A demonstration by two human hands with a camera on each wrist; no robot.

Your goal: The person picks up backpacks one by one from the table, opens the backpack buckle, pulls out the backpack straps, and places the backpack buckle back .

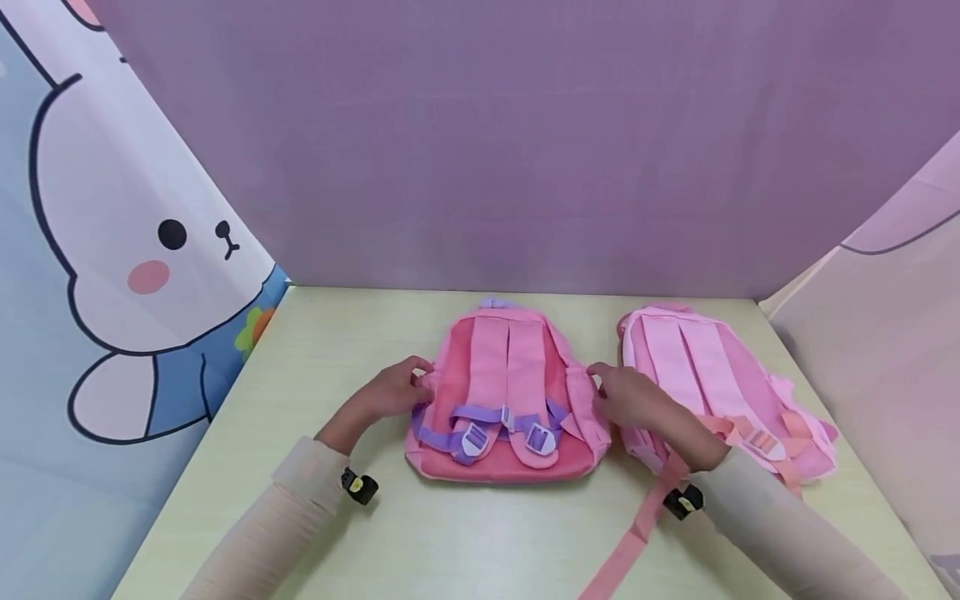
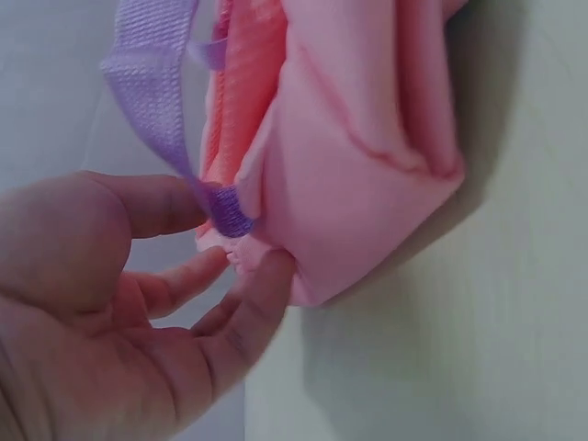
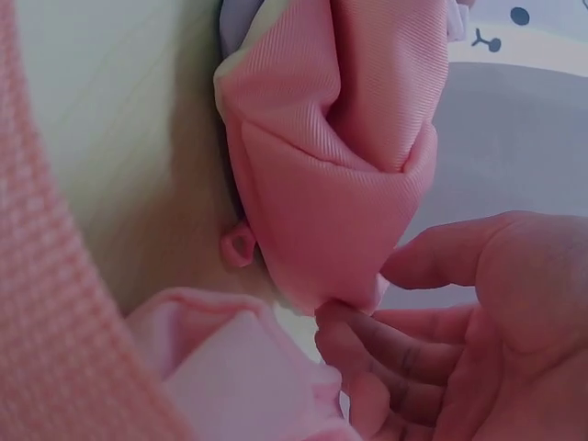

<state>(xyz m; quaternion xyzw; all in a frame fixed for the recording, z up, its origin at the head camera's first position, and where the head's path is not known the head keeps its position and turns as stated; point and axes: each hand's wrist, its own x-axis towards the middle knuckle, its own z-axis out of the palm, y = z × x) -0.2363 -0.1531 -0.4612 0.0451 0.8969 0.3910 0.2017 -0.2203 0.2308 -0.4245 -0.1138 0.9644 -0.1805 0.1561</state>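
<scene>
A pink backpack with purple webbing straps and white buckles lies on the table, its strap side up. At its left side my left hand pinches the edge. In the left wrist view, thumb and fingers close on the pink fabric beside a purple strap. My right hand grips the backpack's right side. The right wrist view shows thumb and fingers of the right hand pinching a corner of the pink fabric.
A second, lighter pink backpack lies close on the right, partly under my right forearm. Its coral strap trails toward the table's near edge. A purple wall stands behind the pale table, with a rabbit-printed sheet at left.
</scene>
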